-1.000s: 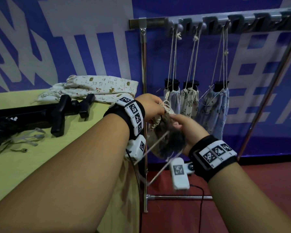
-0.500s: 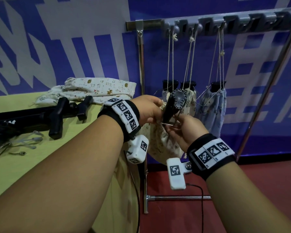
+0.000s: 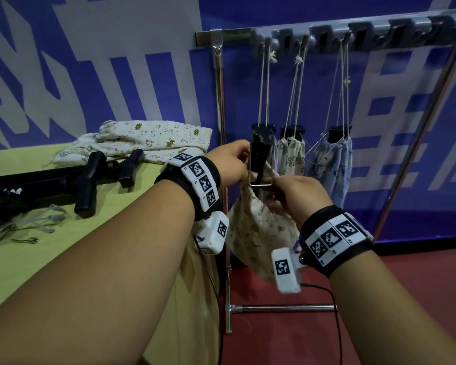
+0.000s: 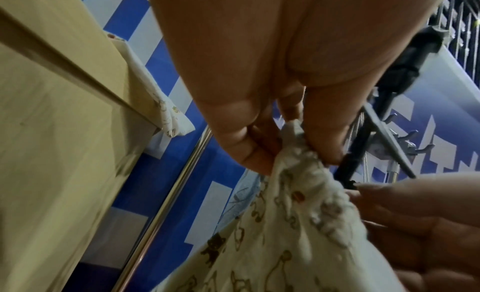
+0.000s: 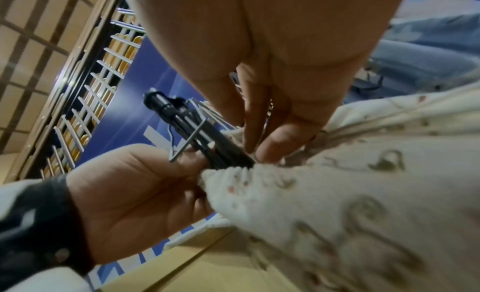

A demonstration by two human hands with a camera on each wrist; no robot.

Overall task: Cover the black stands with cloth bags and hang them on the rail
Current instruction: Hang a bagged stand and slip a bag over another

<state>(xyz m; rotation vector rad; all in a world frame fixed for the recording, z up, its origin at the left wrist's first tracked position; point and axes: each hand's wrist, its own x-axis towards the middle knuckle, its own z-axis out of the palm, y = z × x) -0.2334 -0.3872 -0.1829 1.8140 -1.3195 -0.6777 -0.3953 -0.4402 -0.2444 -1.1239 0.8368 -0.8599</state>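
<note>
- Black stand point(image 3: 259, 156) being covered now sits at the centre of the head view, upright, its lower end inside the mouth of a cream printed cloth bag point(image 3: 258, 233) that hangs below both hands.
- Left hand point(image 3: 232, 164) pinches the gathered rim of the bag between thumb and fingers, just beside the stand's shaft; the wrist view shows the cloth bunched in that pinch.
- Right hand point(image 3: 298, 193) grips the opposite side of the rim, fingers curled on the cloth against the stand.
- Much of the stand, with its wire loop point(image 3: 261, 184), sticks out above the bag, so I judge this cover only partly on.
- Three covered stands point(image 3: 290, 151) already hang by strings from the rail point(image 3: 353, 30) at upper right.
- More black stands point(image 3: 90, 177) and folded bags point(image 3: 148, 138) lie on the table point(image 3: 63, 259) at left, so bagging and hanging remain.
</note>
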